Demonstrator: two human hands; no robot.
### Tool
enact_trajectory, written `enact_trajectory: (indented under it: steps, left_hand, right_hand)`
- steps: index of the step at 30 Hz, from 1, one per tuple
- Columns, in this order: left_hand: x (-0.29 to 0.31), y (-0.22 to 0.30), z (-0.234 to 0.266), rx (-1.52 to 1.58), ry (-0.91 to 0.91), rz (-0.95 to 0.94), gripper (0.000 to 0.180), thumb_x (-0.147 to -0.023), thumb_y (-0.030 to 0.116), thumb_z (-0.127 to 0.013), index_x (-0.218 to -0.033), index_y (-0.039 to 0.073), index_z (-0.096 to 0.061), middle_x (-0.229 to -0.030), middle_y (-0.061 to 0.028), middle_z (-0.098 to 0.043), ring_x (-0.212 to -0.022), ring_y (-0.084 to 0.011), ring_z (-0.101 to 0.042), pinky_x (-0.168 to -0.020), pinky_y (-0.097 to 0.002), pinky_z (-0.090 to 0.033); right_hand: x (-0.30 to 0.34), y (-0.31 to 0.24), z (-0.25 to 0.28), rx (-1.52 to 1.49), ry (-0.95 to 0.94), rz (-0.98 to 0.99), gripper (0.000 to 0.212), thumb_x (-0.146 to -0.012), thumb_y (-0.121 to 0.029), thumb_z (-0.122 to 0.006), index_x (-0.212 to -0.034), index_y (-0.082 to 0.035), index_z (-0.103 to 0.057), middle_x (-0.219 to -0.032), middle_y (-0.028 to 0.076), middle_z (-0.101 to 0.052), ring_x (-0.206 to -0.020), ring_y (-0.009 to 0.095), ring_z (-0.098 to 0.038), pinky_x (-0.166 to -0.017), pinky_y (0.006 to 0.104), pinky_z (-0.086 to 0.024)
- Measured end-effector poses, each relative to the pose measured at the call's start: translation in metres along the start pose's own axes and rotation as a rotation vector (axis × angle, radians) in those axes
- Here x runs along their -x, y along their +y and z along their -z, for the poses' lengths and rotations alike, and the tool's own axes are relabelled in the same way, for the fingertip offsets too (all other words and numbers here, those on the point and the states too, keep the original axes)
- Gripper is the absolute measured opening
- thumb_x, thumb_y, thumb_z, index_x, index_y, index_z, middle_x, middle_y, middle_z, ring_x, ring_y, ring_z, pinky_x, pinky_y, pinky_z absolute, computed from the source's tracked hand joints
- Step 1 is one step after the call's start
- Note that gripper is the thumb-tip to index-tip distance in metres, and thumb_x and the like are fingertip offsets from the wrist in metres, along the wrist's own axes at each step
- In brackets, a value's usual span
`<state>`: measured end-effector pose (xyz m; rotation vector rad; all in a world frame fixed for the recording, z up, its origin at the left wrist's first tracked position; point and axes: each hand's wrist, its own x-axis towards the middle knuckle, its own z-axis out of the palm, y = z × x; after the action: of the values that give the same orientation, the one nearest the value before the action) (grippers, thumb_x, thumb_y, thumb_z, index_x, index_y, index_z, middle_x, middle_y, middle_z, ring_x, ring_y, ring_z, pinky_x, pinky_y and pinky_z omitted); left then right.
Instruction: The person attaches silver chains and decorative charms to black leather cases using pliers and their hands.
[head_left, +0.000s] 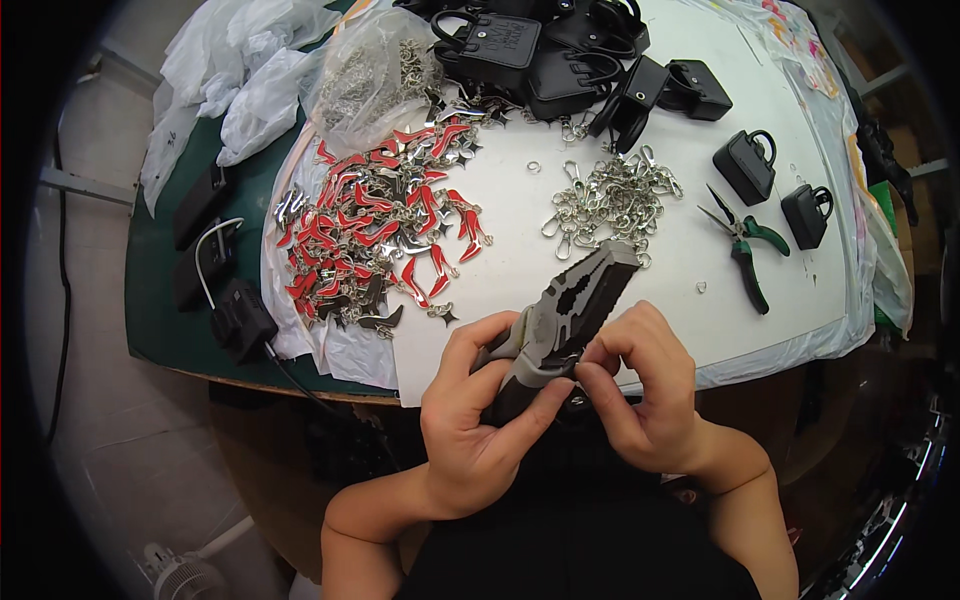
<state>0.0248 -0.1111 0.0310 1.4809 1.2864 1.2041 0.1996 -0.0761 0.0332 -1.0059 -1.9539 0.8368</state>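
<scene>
My left hand (468,425) is wrapped round the grey and black handles of a pair of combination pliers (553,322), whose toothed jaws point up and to the right. Close beside the pliers' joint, my right hand (648,385) is closed in a pinch, thumb against fingers. Whatever sits between those fingertips is too small or hidden to make out. Beyond the jaws lies a pile of silver swivel clasps (610,200). To the left spreads a heap of red and silver shoe-shaped charms (375,225) with star pieces and rings.
Black mini handbags (490,45) are piled at the back. Two more, a larger bag (745,168) and a smaller bag (806,216), stand right near green-handled needle-nose pliers (742,240). A plastic bag of chains (375,80) and black devices with a cable (240,315) lie left.
</scene>
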Motion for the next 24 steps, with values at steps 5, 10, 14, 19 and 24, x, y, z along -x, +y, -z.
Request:
enact_trajectory:
  steps: [5, 10, 14, 19, 24]
  left_hand:
    - [0.004, 0.002, 0.002, 0.035, 0.047, 0.028, 0.020, -0.080, 0.004, -0.077, -0.097, -0.006, -0.071, -0.119, -0.0191, -0.058, -0.097, -0.0228, -0.063, -0.081, -0.0304, -0.050]
    - [-0.006, 0.010, 0.046, -0.229, -0.170, -0.068, 0.028, -0.067, 0.001, -0.076, -0.093, -0.007, -0.068, -0.116, -0.0179, -0.061, -0.099, -0.0283, -0.061, -0.085, -0.0353, -0.048]
    - [-0.010, 0.020, 0.077, -0.491, -0.203, -0.131, 0.029, -0.054, 0.002, -0.073, -0.082, -0.003, -0.064, -0.115, -0.0130, -0.062, -0.101, -0.0319, -0.058, -0.087, -0.0406, -0.046]
    - [-0.016, 0.032, 0.085, -0.705, -0.413, -0.179, 0.032, -0.050, 0.008, -0.077, -0.079, 0.002, -0.064, -0.115, -0.0068, -0.063, -0.105, -0.0310, -0.058, -0.086, -0.0438, -0.044]
    - [-0.018, 0.035, 0.092, -0.718, -0.462, -0.189, 0.032, -0.050, 0.008, -0.077, -0.078, 0.002, -0.063, -0.115, -0.0069, -0.063, -0.105, -0.0307, -0.058, -0.086, -0.0437, -0.044]
  right_hand:
    - [0.008, 0.000, -0.012, 0.019, 0.123, 0.027, 0.019, -0.076, 0.005, -0.070, -0.087, -0.004, -0.057, -0.073, 0.005, -0.053, -0.063, 0.022, -0.046, -0.060, 0.0336, -0.035]
    - [-0.001, 0.005, 0.012, 0.022, -0.008, 0.151, 0.023, -0.074, 0.004, -0.072, -0.089, -0.003, -0.058, -0.077, 0.006, -0.056, -0.064, 0.023, -0.047, -0.060, 0.0341, -0.036]
    - [-0.005, 0.003, 0.029, 0.059, -0.104, 0.234, 0.027, -0.072, 0.001, -0.075, -0.093, -0.002, -0.059, -0.080, 0.007, -0.058, -0.068, 0.024, -0.049, -0.061, 0.0350, -0.039]
    - [-0.007, 0.001, 0.035, 0.090, -0.155, 0.278, 0.029, -0.071, -0.001, -0.077, -0.094, -0.002, -0.059, -0.081, 0.007, -0.058, -0.069, 0.025, -0.048, -0.062, 0.0350, -0.041]
    - [-0.008, 0.001, 0.037, 0.037, -0.212, 0.286, 0.026, -0.073, -0.002, -0.077, -0.092, -0.003, -0.059, -0.081, 0.006, -0.057, -0.070, 0.025, -0.049, -0.063, 0.0342, -0.041]
